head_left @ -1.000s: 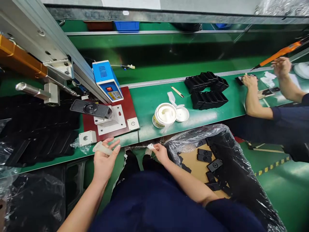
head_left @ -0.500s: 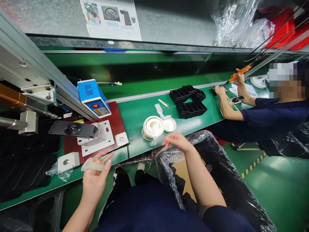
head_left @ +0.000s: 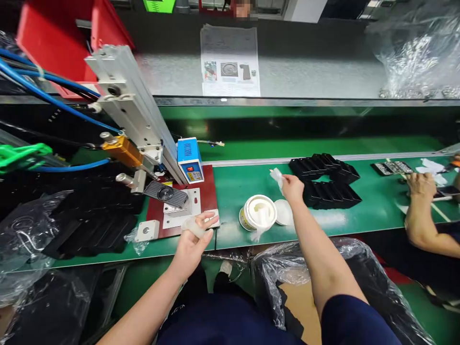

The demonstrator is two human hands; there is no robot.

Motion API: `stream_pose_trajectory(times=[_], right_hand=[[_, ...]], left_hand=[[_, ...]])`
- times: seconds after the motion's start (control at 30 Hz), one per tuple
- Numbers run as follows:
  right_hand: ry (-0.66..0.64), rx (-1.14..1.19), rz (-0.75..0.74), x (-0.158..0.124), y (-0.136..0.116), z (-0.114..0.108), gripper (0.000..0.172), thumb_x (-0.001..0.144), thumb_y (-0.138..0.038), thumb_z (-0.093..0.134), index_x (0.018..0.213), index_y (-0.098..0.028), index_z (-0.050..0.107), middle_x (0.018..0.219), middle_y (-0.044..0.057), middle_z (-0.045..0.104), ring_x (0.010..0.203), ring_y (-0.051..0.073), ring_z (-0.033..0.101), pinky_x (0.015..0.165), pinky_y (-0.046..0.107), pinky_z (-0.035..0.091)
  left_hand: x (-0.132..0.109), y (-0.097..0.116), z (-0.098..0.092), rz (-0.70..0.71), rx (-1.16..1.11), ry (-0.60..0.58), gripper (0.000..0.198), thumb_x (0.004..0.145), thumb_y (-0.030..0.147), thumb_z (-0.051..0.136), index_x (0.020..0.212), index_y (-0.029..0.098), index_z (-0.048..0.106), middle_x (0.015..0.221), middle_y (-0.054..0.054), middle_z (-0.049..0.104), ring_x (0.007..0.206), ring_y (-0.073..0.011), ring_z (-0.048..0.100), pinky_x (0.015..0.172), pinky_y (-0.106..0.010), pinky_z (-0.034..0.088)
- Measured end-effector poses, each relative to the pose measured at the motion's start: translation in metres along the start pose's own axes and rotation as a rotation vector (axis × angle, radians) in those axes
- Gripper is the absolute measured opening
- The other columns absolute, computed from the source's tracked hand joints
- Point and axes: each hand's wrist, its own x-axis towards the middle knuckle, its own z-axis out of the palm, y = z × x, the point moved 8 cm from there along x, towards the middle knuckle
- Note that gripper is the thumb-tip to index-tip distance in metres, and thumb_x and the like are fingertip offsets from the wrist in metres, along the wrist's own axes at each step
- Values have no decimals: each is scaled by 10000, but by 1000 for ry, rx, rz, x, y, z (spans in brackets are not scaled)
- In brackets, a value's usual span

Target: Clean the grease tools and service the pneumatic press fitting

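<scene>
A thin white strip [head_left: 276,176] is at the fingertips of the right hand [head_left: 293,189], over the bench [head_left: 230,191]. These fingers are drawn nearly together and have hold of the strip at its near end. A pale translucent piece [head_left: 192,226] lies across the left hand [head_left: 189,247]; its fingers are half open, index and middle extended, with the piece held loosely among them. The left fingertips overlap a button box [head_left: 215,221]; contact cannot be determined. An open tub [head_left: 246,219] stands between the two sets of fingers, with a white lid [head_left: 285,212] beside it, on the near side of the right fingers. Black housings [head_left: 332,195] stand to the right of the right fingers. Beyond and left of the left fingers, a black speaker unit [head_left: 156,189] rests tilted on a fixture; a blue control box [head_left: 189,152] stands farther beyond.
</scene>
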Motion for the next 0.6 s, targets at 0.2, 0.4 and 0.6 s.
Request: stream_pose_trajectory(times=[0.2, 0.4, 0.6], right_hand=[[-264, 457, -396, -101, -129, -54, 138, 826, -300, 620, 764, -202, 695, 737, 26, 698, 659, 155, 642, 605, 263, 505], [-77, 742, -453, -167, -202, -40, 175, 901, -226, 515, 904, -206, 689, 877, 66, 696, 818, 179, 647, 719, 323, 537], [-190, 882, -424, -193, -219, -1, 342, 952, -249, 446, 1265, -236, 585, 1241, 90, 635, 1143, 201, 603, 956, 378, 520]], left_hand=[[6, 11, 33, 138, 4, -112, 175, 808, 287, 651, 910, 205, 535, 1282, -107, 526, 1243, -266, 519, 1083, -448, 356], [2, 1, 32, 51, -108, 43, 251, 705, 309, 725, 764, 201, 506, 881, -34, 637, 869, -185, 615, 832, -327, 483], [-4, 8, -10, 35, -304, 274, 372, 621, 228, 760, 710, 204, 400, 696, 62, 537, 649, -97, 529, 641, -231, 442]])
